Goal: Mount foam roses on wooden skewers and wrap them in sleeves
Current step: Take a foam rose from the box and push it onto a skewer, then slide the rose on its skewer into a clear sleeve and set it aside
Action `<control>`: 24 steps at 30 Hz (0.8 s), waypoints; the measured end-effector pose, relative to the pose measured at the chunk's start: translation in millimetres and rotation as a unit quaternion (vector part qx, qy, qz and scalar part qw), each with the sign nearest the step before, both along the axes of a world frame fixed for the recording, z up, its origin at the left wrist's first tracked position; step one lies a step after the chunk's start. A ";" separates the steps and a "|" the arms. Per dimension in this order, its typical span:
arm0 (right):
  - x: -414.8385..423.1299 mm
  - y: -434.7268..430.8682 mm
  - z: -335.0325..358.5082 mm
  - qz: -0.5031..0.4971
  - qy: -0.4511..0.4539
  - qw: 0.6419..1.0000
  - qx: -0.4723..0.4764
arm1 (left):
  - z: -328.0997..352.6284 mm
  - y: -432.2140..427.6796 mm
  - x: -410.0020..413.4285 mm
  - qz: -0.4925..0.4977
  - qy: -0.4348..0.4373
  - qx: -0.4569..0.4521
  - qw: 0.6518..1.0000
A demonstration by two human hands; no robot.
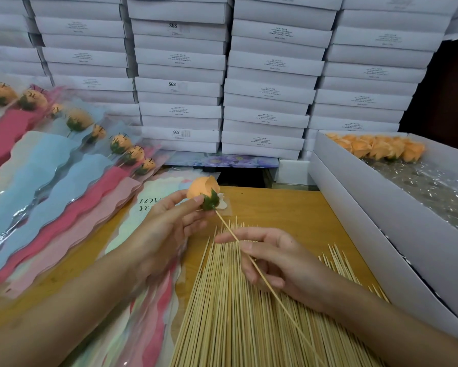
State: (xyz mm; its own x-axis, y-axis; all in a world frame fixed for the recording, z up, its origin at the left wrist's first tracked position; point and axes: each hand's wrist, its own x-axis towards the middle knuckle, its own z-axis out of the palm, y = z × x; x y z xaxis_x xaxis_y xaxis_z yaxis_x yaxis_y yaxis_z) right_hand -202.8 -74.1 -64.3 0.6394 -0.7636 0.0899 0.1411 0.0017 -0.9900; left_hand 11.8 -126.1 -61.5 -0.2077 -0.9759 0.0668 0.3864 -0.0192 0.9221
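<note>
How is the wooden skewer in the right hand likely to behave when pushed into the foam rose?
The wooden skewer is long and thin, so it probably bends slightly and might snap if pushed crookedly. It seems light: the right hand pinches it between finger and thumb. The foam rose, held by the left hand, probably yields to its point.

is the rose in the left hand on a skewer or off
On: the skewer enters the green base of the rose. The left hand holds the rose, the right hand pinches the skewer.

Orange foam rose point(202, 188) on skewer point(262, 276)
</note>
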 end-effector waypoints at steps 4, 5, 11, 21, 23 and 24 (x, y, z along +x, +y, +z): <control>0.4 0.6 1.9 0.014 0.008 1.000 0.001 | 23.3 -7.2 20.0 0.001 -0.032 0.006 0.999; 0.4 0.5 1.7 0.013 0.010 1.000 0.001 | 28.9 -8.6 27.4 -0.012 -0.046 0.005 0.999; -0.1 -3.5 -5.0 -0.048 -0.003 0.998 -0.027 | 44.5 -14.7 69.1 0.090 -0.371 -0.068 0.922; -1.0 -8.3 -12.3 -0.150 -0.034 0.988 -0.032 | 0.3 -31.6 100.3 0.082 -0.741 -0.090 0.661; -1.1 -8.7 -12.6 -0.151 -0.033 0.988 -0.033 | -6.2 -33.4 98.6 0.103 -0.710 -0.092 0.691; -1.4 -8.7 -12.9 -0.150 -0.032 0.988 -0.033 | -8.2 -33.2 97.3 0.113 -0.697 -0.092 0.702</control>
